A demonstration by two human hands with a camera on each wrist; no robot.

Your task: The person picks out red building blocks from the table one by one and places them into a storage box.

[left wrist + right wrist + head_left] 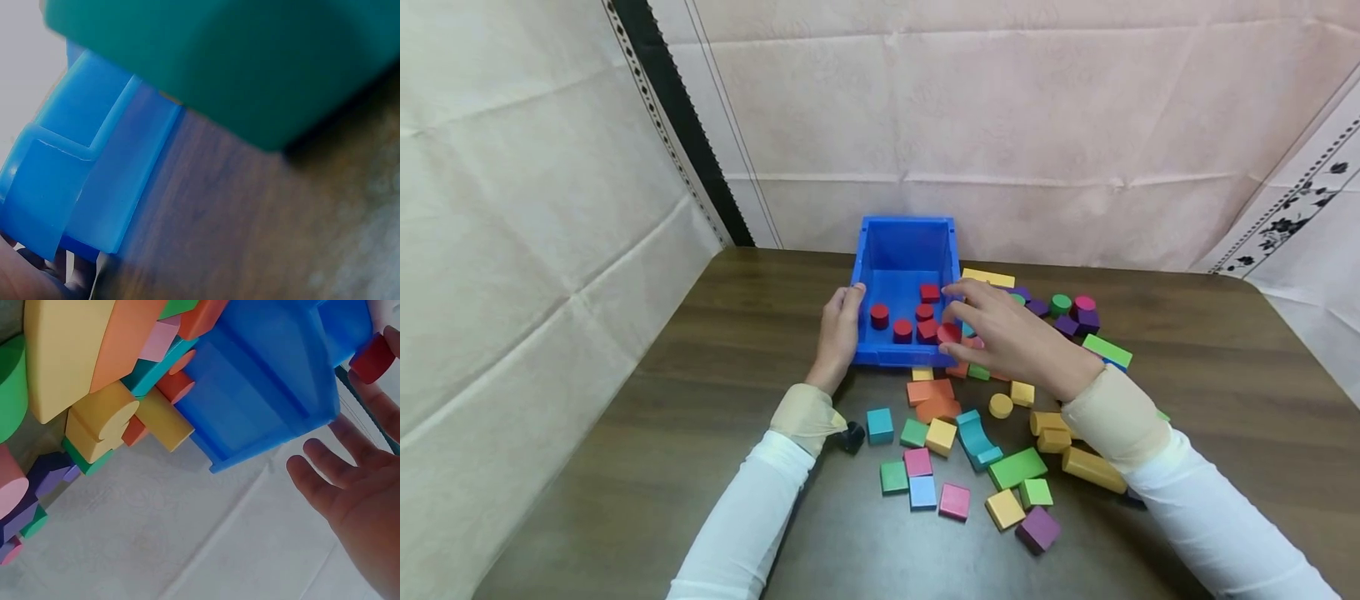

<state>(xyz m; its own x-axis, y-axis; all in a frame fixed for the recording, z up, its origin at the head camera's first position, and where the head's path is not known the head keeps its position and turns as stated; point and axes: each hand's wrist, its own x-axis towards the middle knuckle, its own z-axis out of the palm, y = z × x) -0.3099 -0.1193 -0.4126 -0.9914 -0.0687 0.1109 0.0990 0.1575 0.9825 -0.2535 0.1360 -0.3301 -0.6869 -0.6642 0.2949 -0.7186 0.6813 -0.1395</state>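
Note:
A blue plastic bin (pixel 904 357) stands near the back of the table, with several red blocks (pixel 902 331) on its floor. My left hand (pixel 838 329) grips the bin's left wall, thumb up by the rim; in the left wrist view its fingers are partly hidden under the bin's edge. Over the bin's right side, my right hand (pixel 1000 329) pinches a red cylinder (pixel 373 359) between thumb and forefinger. The other fingers of that hand are spread beside the bin's wall in the right wrist view.
Loose coloured blocks (pixel 1017 468) lie in front of and to the right of the bin, some close against it. A teal block (pixel 880 426) sits near my left wrist. Pale cloth (pixel 1000 125) hangs behind the table (pixel 700 433).

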